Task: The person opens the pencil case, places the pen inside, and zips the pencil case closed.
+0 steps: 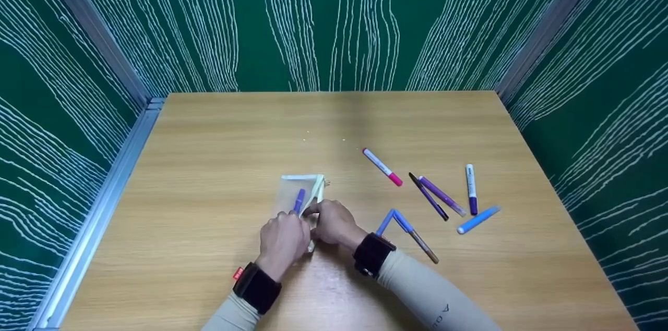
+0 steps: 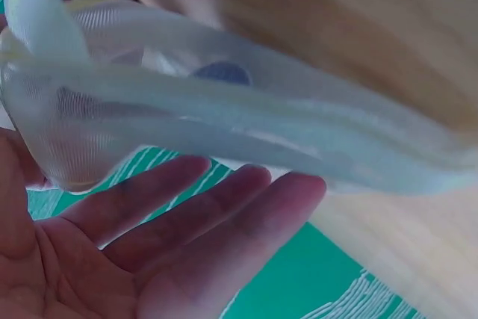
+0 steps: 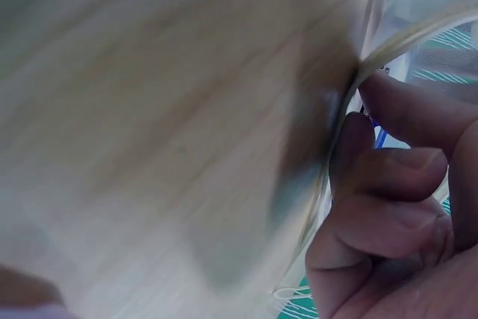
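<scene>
Translucent pouch (image 1: 286,196) — long axis near to far; left hand (image 1: 285,239) half-open, holding it — right hand (image 1: 335,223) pinching edge.

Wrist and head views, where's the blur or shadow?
Head view: a soft dark shadow near the far edge of the light brown wooden table; left wrist: the table is smeared and the translucent plastic pouch looks hazy; right wrist: the table is blurred, with dark shadow beside the pouch.

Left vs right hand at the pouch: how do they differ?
The left hand shows three fairly straight fingers at the pouch; the right hand is curled, pinching its edge. In the head view, the left hand sits lower and further left than the right hand. Both have black wristbands and pale sleeves.
</scene>
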`<state>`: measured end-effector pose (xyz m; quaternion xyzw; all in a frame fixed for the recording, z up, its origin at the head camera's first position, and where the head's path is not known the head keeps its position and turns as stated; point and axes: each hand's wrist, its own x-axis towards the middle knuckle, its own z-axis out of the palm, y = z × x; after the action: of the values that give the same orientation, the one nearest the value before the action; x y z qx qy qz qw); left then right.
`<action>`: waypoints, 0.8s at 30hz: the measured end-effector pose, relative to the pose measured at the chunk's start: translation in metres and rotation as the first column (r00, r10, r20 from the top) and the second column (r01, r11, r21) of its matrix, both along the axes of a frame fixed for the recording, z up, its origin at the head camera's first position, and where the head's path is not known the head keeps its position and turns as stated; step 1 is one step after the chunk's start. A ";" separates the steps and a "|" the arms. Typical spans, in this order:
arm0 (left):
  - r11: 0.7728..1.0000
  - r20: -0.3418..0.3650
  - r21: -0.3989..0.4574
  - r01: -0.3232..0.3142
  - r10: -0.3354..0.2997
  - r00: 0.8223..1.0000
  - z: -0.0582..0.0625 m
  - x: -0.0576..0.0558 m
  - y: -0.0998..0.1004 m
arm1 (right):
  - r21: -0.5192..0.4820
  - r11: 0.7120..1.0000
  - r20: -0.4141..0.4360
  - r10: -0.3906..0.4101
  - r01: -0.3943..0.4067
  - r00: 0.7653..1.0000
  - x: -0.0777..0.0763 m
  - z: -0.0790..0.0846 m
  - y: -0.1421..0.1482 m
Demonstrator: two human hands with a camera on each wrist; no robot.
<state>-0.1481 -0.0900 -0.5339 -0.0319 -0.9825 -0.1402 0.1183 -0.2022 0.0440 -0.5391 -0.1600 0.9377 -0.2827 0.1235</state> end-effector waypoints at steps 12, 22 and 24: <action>0.999 -0.003 0.022 0.026 -0.026 1.000 -0.006 -0.002 0.001 | -0.005 1.000 -0.034 0.000 0.000 0.999 0.008 0.006 0.013; 0.996 -0.076 0.088 0.018 -0.012 0.997 -0.009 0.000 -0.001 | -0.028 0.996 -0.117 -0.084 0.081 0.990 0.007 0.025 0.060; 0.996 -0.099 0.091 0.023 -0.014 0.995 -0.010 0.001 -0.001 | -0.038 0.995 -0.137 -0.099 0.095 0.986 0.007 0.027 0.069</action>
<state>-0.1471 -0.0912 -0.5442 -0.0422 -0.9677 -0.1846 0.1664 -0.1954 0.1134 -0.5120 -0.1355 0.9461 -0.2912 0.0415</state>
